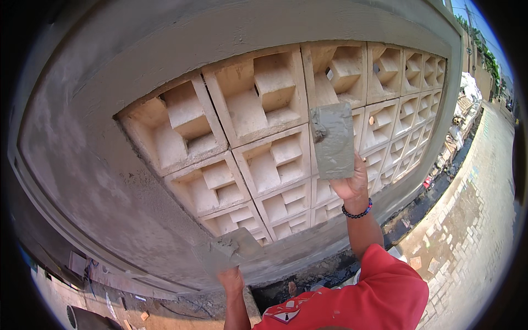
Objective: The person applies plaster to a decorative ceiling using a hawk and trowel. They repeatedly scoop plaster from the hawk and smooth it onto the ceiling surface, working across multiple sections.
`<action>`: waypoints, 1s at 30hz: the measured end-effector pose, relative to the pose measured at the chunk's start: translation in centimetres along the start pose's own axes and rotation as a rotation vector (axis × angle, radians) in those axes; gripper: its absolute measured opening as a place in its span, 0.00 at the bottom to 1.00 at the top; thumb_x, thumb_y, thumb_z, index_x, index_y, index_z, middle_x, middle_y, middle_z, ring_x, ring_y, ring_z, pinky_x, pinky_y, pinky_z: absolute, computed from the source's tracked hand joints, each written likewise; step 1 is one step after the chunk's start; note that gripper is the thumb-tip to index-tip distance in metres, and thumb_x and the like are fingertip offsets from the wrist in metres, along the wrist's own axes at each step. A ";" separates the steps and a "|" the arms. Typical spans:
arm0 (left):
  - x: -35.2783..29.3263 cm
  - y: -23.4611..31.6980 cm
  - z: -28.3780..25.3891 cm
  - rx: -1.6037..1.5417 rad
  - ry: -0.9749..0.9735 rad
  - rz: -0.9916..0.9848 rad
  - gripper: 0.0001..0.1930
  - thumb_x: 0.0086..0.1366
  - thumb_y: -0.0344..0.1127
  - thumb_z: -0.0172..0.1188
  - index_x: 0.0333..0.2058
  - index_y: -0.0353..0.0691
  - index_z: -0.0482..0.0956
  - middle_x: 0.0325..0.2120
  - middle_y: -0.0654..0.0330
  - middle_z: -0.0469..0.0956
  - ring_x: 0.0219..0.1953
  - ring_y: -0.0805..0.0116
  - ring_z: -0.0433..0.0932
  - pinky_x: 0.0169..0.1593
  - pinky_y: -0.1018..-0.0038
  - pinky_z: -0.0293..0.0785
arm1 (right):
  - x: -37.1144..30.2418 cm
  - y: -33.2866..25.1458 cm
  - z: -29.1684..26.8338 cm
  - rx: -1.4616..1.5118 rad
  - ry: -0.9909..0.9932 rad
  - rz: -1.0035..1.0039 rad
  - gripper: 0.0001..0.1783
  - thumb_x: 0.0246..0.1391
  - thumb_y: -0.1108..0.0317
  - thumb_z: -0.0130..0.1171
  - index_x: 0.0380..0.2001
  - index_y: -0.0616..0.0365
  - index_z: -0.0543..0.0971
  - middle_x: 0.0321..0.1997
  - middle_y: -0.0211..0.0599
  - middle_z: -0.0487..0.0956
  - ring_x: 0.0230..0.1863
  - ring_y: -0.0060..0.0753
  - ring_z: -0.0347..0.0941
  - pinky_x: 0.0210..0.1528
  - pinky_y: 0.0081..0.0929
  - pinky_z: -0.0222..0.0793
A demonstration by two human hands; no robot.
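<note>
My right hand (352,184) is raised in front of the breeze-block screen (309,88), closed on the lower end of a rectangular plastering board (334,146). Wet grey mortar coats the board's face, with a lump near its left edge. Most of the fingers are hidden behind it. Lower and to the left, my left hand (231,279) grips a flat trowel (242,246) from below. A dab of mortar sits on the trowel, whose outline is blurred. It is close to the plastered border (165,212) at the screen's lower left corner.
Smooth grey plaster (181,47) frames the pale blocks. Along the wall's foot runs a dark wet gutter (275,290). To the right are a paved path (467,236) and heaped sacks and rubble (462,110). A dark round container (88,318) lies at lower left.
</note>
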State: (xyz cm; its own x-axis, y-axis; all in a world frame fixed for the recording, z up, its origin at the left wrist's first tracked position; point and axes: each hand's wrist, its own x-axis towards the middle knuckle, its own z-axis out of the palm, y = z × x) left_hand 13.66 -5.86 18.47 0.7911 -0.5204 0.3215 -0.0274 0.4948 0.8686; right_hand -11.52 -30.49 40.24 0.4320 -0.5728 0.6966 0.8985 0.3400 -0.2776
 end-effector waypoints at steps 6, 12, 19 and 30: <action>-1.9 5.0 3.4 -0.037 0.003 -0.016 0.18 0.57 0.22 0.59 0.48 0.31 0.72 0.44 0.59 0.76 0.44 0.68 0.75 0.49 0.73 0.69 | 7.6 -12.9 0.3 -0.596 0.075 -0.405 0.23 0.61 0.71 0.48 0.59 0.62 0.62 0.54 0.38 0.73 0.53 0.28 0.72 0.54 0.28 0.71; -1.9 4.3 3.8 -0.046 -0.040 0.031 0.21 0.55 0.24 0.65 0.48 0.30 0.72 0.44 0.58 0.76 0.45 0.66 0.75 0.51 0.71 0.69 | 14.9 -19.7 0.8 -0.815 0.113 -0.590 0.26 0.60 0.74 0.50 0.61 0.63 0.62 0.51 0.37 0.75 0.48 0.26 0.73 0.48 0.25 0.72; -2.6 3.2 5.9 -0.083 -0.030 0.030 0.20 0.55 0.25 0.66 0.47 0.29 0.73 0.44 0.58 0.76 0.45 0.67 0.75 0.51 0.71 0.69 | 19.4 -19.9 1.3 -1.426 0.255 -0.845 0.24 0.54 0.73 0.57 0.55 0.63 0.71 0.41 0.40 0.80 0.38 0.27 0.77 0.41 0.23 0.74; -2.6 0.9 6.2 0.187 0.045 0.011 0.08 0.53 0.24 0.58 0.34 0.29 0.78 0.31 0.60 0.79 0.33 0.72 0.73 0.36 0.75 0.69 | 20.3 -14.5 1.7 -1.949 0.039 -1.226 0.23 0.47 0.73 0.59 0.50 0.59 0.75 0.46 0.48 0.79 0.47 0.49 0.74 0.51 0.35 0.69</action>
State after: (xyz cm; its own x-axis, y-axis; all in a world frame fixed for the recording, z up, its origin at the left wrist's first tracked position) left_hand 7.81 -8.36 20.79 0.8164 -0.4824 0.3175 -0.1457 0.3599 0.9215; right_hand -15.95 -45.73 59.54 -0.2075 0.1068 0.9724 -0.3892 -0.9210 0.0181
